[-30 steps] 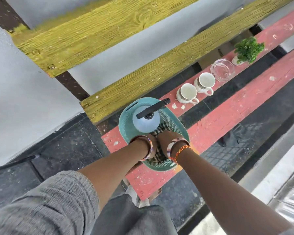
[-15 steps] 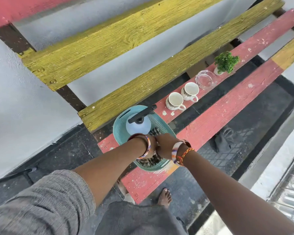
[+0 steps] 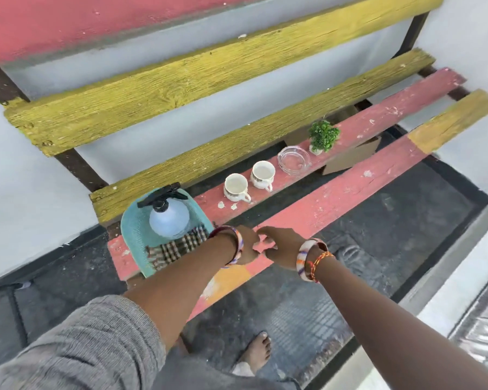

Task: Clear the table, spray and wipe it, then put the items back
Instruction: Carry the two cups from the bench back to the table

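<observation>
A teal basket point(image 3: 131, 230) stands on the left end of the red slatted bench point(image 3: 335, 204). In it are a spray bottle point(image 3: 168, 219) with a black trigger head and a checked cloth point(image 3: 175, 247). Further along the back slat stand two white cups point(image 3: 235, 187) point(image 3: 262, 173), a glass ashtray point(image 3: 293, 159) and a small potted plant point(image 3: 323, 136). My left hand point(image 3: 248, 244) and my right hand point(image 3: 282, 246) hover close together just right of the basket, over the front slat. Both are empty with fingers loosely apart.
Yellow and red back slats point(image 3: 181, 80) rise behind the seat against a grey wall. A piece of cardboard point(image 3: 350, 157) lies between the seat slats. My bare foot point(image 3: 255, 353) stands on the dark floor below, beside a metal grate point(image 3: 479, 339) at right.
Both hands have let go of the basket and moved right, off it, to hover over the front slat. The view has tilted up and pulled back.
</observation>
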A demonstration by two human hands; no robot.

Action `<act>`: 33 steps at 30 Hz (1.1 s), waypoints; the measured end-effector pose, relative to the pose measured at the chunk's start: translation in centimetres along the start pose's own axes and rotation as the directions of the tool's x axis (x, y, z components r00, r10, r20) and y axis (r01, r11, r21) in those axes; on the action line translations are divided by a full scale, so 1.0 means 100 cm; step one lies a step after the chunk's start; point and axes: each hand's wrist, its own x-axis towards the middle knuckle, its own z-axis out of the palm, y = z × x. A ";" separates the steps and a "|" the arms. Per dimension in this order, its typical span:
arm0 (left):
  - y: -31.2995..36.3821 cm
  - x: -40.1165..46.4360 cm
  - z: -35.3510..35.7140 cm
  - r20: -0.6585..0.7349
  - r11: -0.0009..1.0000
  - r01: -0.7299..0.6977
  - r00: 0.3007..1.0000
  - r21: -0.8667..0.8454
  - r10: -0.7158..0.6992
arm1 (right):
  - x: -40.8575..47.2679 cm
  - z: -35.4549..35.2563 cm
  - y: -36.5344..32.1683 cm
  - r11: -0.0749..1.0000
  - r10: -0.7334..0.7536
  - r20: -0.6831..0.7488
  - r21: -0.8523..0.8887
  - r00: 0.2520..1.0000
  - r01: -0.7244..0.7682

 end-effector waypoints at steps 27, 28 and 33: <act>-0.054 0.183 -0.057 -0.143 0.827 0.371 0.874 -0.422 -0.465 | 0.194 -0.110 0.053 0.943 -0.015 -0.093 -0.331 0.996 -0.016; -0.055 0.189 -0.051 -0.145 0.819 0.374 0.869 -0.435 -0.473 | 0.203 -0.107 0.054 0.943 -0.012 -0.071 -0.333 0.997 -0.012; -0.063 0.195 -0.045 -0.166 0.829 0.424 0.846 -0.364 -0.506 | 0.219 -0.093 0.059 0.958 0.040 0.002 -0.284 0.999 -0.037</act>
